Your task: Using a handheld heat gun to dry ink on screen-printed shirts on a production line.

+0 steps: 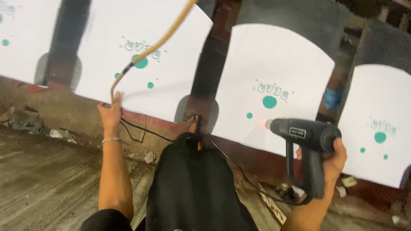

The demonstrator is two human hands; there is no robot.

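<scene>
Heat gun (308,145) is gripped by the right hand (332,160), nozzle glowing, aimed at the lower edge of the middle white sheet (274,68) near a green dot (269,102). Left hand (110,112) is pressed on the lower edge of the next sheet (171,51); fingers hidden, grip cannot be told. A tan hose (158,42) runs off the top. Outer sheets are cut off by the frame.
</scene>
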